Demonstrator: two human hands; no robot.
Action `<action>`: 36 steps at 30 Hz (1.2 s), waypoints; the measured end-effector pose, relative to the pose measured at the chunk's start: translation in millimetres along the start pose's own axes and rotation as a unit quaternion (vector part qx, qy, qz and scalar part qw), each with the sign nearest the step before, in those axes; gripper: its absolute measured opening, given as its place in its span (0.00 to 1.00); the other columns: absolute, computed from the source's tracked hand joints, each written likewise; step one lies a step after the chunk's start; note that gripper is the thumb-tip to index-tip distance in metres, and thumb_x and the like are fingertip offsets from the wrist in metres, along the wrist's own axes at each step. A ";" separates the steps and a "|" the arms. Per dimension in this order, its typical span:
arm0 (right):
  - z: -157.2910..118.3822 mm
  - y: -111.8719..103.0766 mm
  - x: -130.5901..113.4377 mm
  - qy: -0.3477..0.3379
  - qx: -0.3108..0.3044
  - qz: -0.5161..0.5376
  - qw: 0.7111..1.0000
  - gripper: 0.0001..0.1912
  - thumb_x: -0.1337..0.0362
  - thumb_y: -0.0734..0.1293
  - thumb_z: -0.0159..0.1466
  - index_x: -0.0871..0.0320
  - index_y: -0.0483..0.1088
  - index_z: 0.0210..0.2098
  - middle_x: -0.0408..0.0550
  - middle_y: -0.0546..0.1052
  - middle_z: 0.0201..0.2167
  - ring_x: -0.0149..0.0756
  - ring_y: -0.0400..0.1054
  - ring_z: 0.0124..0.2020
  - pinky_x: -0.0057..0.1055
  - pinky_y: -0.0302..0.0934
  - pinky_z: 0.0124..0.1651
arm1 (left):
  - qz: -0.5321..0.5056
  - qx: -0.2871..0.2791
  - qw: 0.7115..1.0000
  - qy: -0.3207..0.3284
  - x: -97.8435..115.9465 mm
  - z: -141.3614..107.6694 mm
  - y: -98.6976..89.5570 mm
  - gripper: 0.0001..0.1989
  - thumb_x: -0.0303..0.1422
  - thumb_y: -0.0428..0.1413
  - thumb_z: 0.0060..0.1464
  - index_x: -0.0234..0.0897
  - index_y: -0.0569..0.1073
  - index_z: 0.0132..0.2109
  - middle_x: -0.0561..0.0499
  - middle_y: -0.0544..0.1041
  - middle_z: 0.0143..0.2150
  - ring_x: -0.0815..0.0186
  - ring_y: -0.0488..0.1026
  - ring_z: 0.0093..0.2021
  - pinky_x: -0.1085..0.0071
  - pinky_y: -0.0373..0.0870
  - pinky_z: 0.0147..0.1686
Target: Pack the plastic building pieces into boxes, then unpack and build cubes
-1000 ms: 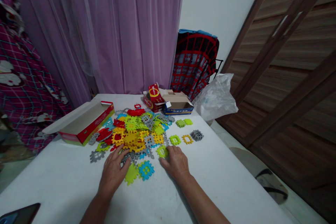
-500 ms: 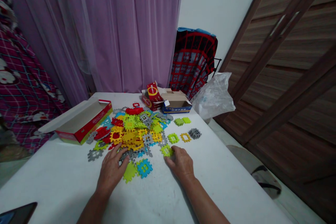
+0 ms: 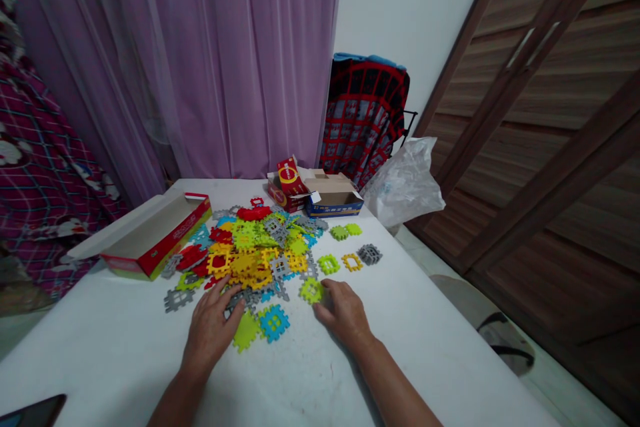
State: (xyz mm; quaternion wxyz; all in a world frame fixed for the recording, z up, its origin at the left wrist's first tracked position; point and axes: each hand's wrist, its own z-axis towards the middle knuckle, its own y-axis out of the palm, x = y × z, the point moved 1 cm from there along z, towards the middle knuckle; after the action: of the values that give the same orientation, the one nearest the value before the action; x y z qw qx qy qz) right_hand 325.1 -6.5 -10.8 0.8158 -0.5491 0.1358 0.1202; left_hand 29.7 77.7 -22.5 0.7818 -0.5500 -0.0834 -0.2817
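Note:
A heap of red, yellow, green, blue and grey toothed plastic pieces (image 3: pixel 250 263) covers the middle of the white table (image 3: pixel 300 373). My left hand (image 3: pixel 213 320) rests at the heap's near left edge, fingers apart, nothing held. My right hand (image 3: pixel 345 310) has its fingers apart beside a lime green windowed piece (image 3: pixel 311 290), with the fingertips at its right edge. Between my hands lie a solid green piece (image 3: pixel 246 331) and a blue piece with a green centre (image 3: pixel 275 323). A green frame (image 3: pixel 329 264) and a yellow frame (image 3: pixel 352 262) lie beyond my right hand.
An open red box (image 3: pixel 160 237) stands at the left. Small red boxes (image 3: pixel 290 183) and an open blue box (image 3: pixel 335 207) are at the back. Grey pieces (image 3: pixel 370 254) lie stacked at the right. A plastic bag (image 3: pixel 407 180) hangs by the right edge; a dark device (image 3: pixel 35 411) lies near left.
The lime green windowed piece has shifted slightly left, and a small gap has opened between it and my right thumb. My left hand has hardly moved. The view has shifted slightly.

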 end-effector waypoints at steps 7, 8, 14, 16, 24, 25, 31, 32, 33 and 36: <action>26.6 -22.7 23.8 -0.144 -0.052 0.048 0.987 0.28 0.77 0.58 0.56 0.56 0.69 0.54 0.51 0.76 0.52 0.36 0.69 0.54 0.34 0.63 0.56 | 0.006 -0.004 1.000 0.002 0.3 0.5 -0.4 0.22 0.45 0.47 0.57 0.41 0.79 0.48 0.43 0.73 0.61 0.52 0.71 0.58 0.53 0.66 0.59; 27.0 -23.7 22.2 -0.108 -0.034 0.039 0.993 0.26 0.77 0.58 0.58 0.56 0.70 0.53 0.51 0.77 0.51 0.36 0.70 0.52 0.34 0.64 0.55 | 0.007 -0.003 1.000 0.002 0.5 0.5 -0.5 0.22 0.45 0.47 0.57 0.41 0.79 0.48 0.43 0.73 0.61 0.52 0.71 0.58 0.53 0.66 0.59; 9.2 -14.8 -32.4 0.130 -0.053 -0.063 0.988 0.26 0.53 0.66 0.61 0.57 0.67 0.56 0.55 0.76 0.46 0.45 0.72 0.45 0.35 0.66 0.42 | 0.010 -0.002 1.000 -0.001 1.0 -0.2 -1.0 0.22 0.45 0.47 0.57 0.42 0.79 0.48 0.43 0.73 0.61 0.53 0.71 0.58 0.53 0.66 0.59; 8.9 -11.8 -51.7 0.136 -0.088 -0.078 0.984 0.29 0.52 0.68 0.59 0.58 0.66 0.57 0.57 0.75 0.48 0.48 0.70 0.48 0.37 0.65 0.44 | 0.009 0.000 1.000 0.000 0.4 -0.2 -0.4 0.22 0.46 0.47 0.57 0.42 0.79 0.48 0.44 0.73 0.61 0.53 0.71 0.59 0.54 0.65 0.60; 34.6 -20.5 -29.0 -0.092 -0.173 0.009 0.981 0.37 0.70 0.67 0.53 0.60 0.62 0.62 0.56 0.74 0.53 0.43 0.66 0.55 0.36 0.60 0.58 | 0.004 0.006 1.000 -0.002 2.2 0.2 -0.5 0.20 0.44 0.48 0.57 0.43 0.79 0.47 0.45 0.73 0.61 0.54 0.70 0.59 0.54 0.64 0.60; 35.8 -22.5 -21.3 -0.115 -0.172 0.022 0.978 0.37 0.73 0.66 0.52 0.59 0.63 0.62 0.54 0.74 0.54 0.42 0.65 0.56 0.36 0.59 0.59 | 0.002 0.005 1.000 -0.004 3.2 0.3 -1.3 0.20 0.43 0.48 0.57 0.43 0.79 0.47 0.45 0.73 0.61 0.54 0.70 0.59 0.54 0.64 0.60; 14.5 -16.9 -7.0 -0.034 -0.052 0.032 0.998 0.32 0.73 0.63 0.54 0.55 0.66 0.59 0.50 0.75 0.54 0.40 0.67 0.55 0.36 0.61 0.57 | -0.008 0.003 1.000 -0.009 6.7 0.3 -4.0 0.20 0.44 0.48 0.56 0.43 0.79 0.47 0.45 0.73 0.61 0.52 0.70 0.59 0.53 0.65 0.60; 7.9 -13.4 -10.6 0.016 -0.023 0.020 0.999 0.28 0.70 0.64 0.56 0.55 0.67 0.57 0.52 0.76 0.52 0.42 0.68 0.53 0.37 0.62 0.55 | -0.006 0.003 1.000 -0.009 6.5 0.2 -4.0 0.20 0.44 0.48 0.56 0.44 0.79 0.47 0.45 0.73 0.61 0.53 0.70 0.59 0.53 0.65 0.60; 1.6 -9.8 -15.3 0.063 -0.001 0.007 0.998 0.26 0.66 0.65 0.57 0.56 0.67 0.56 0.53 0.77 0.49 0.44 0.69 0.50 0.38 0.63 0.52 | -0.004 0.002 1.000 -0.008 6.3 0.2 -3.9 0.20 0.44 0.48 0.56 0.43 0.79 0.47 0.45 0.73 0.61 0.53 0.70 0.59 0.53 0.65 0.60; -10.0 -1.8 -31.6 0.130 0.015 -0.029 0.991 0.28 0.58 0.69 0.57 0.60 0.67 0.55 0.55 0.77 0.44 0.49 0.69 0.46 0.40 0.63 0.47 | 0.003 -0.007 1.000 -0.006 5.3 0.2 -4.0 0.21 0.45 0.47 0.57 0.42 0.79 0.48 0.43 0.72 0.61 0.53 0.70 0.59 0.54 0.64 0.61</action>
State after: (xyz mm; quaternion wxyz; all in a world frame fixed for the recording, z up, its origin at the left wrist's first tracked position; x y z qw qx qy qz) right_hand 295.2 -18.0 -1.7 0.8023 -0.5518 0.2266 0.0224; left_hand 32.0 75.1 -16.9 0.7785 -0.5569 -0.0842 -0.2768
